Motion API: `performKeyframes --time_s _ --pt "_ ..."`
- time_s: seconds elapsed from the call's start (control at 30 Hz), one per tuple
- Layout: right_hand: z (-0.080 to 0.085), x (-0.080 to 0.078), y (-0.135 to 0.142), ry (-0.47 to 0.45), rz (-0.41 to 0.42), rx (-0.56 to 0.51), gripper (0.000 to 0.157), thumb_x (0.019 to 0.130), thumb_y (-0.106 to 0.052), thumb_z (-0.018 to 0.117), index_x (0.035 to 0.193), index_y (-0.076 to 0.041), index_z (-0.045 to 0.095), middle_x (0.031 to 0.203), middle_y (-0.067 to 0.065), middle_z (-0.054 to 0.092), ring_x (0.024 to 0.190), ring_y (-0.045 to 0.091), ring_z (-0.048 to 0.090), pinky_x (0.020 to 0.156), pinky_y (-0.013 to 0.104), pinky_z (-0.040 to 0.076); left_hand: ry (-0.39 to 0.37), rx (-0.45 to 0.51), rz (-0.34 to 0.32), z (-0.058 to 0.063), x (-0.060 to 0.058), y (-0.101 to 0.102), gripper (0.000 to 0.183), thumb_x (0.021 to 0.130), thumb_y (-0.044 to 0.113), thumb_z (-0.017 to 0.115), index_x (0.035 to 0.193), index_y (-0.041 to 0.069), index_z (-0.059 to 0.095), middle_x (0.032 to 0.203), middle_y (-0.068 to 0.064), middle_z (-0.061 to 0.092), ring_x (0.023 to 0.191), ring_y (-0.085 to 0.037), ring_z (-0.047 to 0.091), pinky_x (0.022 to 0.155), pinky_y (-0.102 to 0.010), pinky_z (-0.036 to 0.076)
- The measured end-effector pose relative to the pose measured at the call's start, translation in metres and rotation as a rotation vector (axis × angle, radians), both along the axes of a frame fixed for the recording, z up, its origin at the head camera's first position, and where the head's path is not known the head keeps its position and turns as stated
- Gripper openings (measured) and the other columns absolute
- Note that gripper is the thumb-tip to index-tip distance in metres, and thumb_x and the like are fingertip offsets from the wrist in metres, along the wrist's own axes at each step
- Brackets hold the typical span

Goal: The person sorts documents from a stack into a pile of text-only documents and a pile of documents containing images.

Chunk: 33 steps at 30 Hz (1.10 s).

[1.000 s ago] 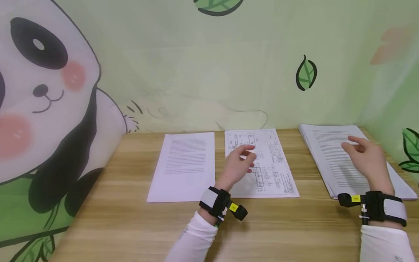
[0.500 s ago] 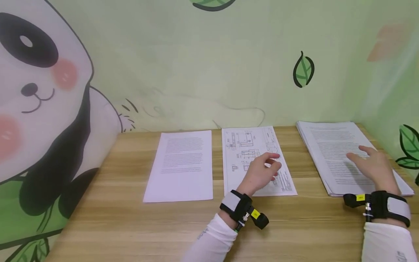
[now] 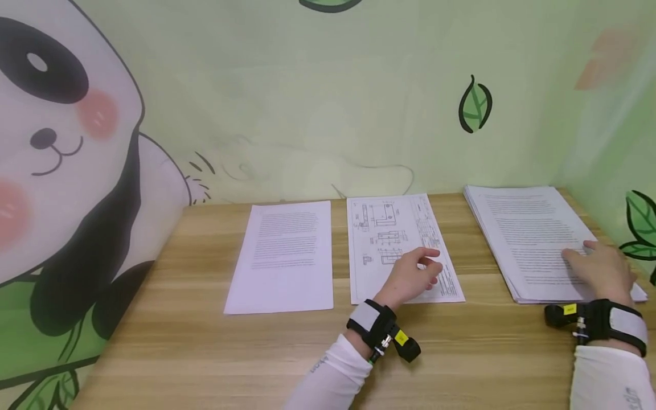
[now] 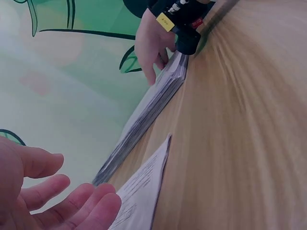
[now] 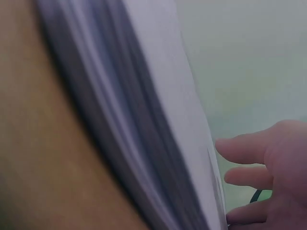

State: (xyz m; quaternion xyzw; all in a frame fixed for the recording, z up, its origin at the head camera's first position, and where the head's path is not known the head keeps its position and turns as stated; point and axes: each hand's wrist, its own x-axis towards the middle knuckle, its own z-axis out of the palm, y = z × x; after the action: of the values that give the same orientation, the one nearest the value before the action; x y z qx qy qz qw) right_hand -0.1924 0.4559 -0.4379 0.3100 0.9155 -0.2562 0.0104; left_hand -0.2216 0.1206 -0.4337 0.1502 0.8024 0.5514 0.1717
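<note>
Your right hand [image 3: 602,270] is the nearer of the two to the stack [image 3: 533,239], which lies flat at the right of the table [image 3: 179,353]. You have that hand at the stack's near right part, with the thumb and fingers parted and gripping nothing; contact with the top page cannot be confirmed from either wrist view. From your right fingertips, most of the stack lies ahead and to the left. Its long axis runs away from you, the far end leaning left in the head view, and its sheet edges show slightly uneven along the left side. Your left hand [image 3: 410,273] is over the near right part of the drawing [image 3: 369,285], fingers loosely bent, holding nothing, their tips directed toward the stack with a strip of bare wood between. Whether it touches the drawing cannot be told. The text sheet [image 3: 287,290] lies left of the drawing, apart from it and farthest from your right hand.
</note>
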Motion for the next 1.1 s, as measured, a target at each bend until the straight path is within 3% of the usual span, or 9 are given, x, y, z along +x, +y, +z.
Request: performKeyframes --time_s 0.23,0.5,0.7,0.83,1.0,1.1 --pt "0.001 0.003 -0.005 -0.055 0.038 0.049 0.065 0.093 -0.031 0.038 0.137 0.016 0.026 0.137 0.045 0.026 0.121 0.061 0.026 0.095 0.067 0.028 -0.001 -0.041 -0.06 -0.008 0.008 0.011 0.034 0.088 0.025 0.06 0.12 0.014 0.061 0.094 0.001 0.065 0.067 -0.009 0.064 0.057 -0.02 0.047" --pt "0.003 -0.001 -0.008 -0.084 0.044 0.066 0.065 0.093 -0.032 0.036 0.138 0.014 0.026 0.138 0.044 0.027 0.12 0.061 0.028 0.092 0.066 0.031 -0.053 0.003 -0.09 -0.013 0.018 0.024 0.044 0.086 0.026 0.061 0.128 0.011 0.056 0.102 -0.002 0.069 0.08 -0.009 0.064 0.071 -0.022 0.051" --pt "0.003 -0.001 -0.01 -0.067 0.04 0.089 0.062 0.093 -0.031 0.036 0.136 0.013 0.031 0.136 0.044 0.031 0.116 0.06 0.032 0.086 0.065 0.035 -0.088 0.013 -0.102 -0.014 0.024 0.039 0.05 0.087 0.029 0.06 0.133 0.012 0.051 0.114 -0.003 0.068 0.079 -0.01 0.065 0.073 -0.023 0.05" --pt "0.007 0.001 -0.011 -0.021 0.05 0.087 0.06 0.093 -0.031 0.036 0.135 0.013 0.036 0.134 0.044 0.033 0.113 0.061 0.034 0.079 0.064 0.038 -0.132 0.049 -0.073 -0.017 0.024 0.05 0.051 0.086 0.029 0.061 0.133 0.012 0.051 0.108 -0.001 0.07 0.077 -0.007 0.063 0.073 -0.022 0.05" --pt "0.012 0.004 -0.015 0.068 0.023 0.055 0.058 0.095 -0.03 0.034 0.131 0.014 0.041 0.13 0.046 0.037 0.109 0.061 0.036 0.072 0.06 0.036 -0.215 0.127 -0.015 -0.019 0.021 0.062 0.057 0.083 0.027 0.063 0.135 0.01 0.048 0.099 -0.002 0.071 0.08 -0.008 0.065 0.083 -0.026 0.05" --pt "0.014 0.004 -0.019 0.1 0.016 0.049 0.056 0.095 -0.029 0.035 0.129 0.015 0.044 0.128 0.046 0.039 0.107 0.06 0.037 0.069 0.057 0.035 -0.222 0.117 -0.004 -0.017 0.018 0.064 0.059 0.082 0.027 0.064 0.136 0.011 0.047 0.1 0.0 0.07 0.08 -0.009 0.065 0.083 -0.027 0.052"
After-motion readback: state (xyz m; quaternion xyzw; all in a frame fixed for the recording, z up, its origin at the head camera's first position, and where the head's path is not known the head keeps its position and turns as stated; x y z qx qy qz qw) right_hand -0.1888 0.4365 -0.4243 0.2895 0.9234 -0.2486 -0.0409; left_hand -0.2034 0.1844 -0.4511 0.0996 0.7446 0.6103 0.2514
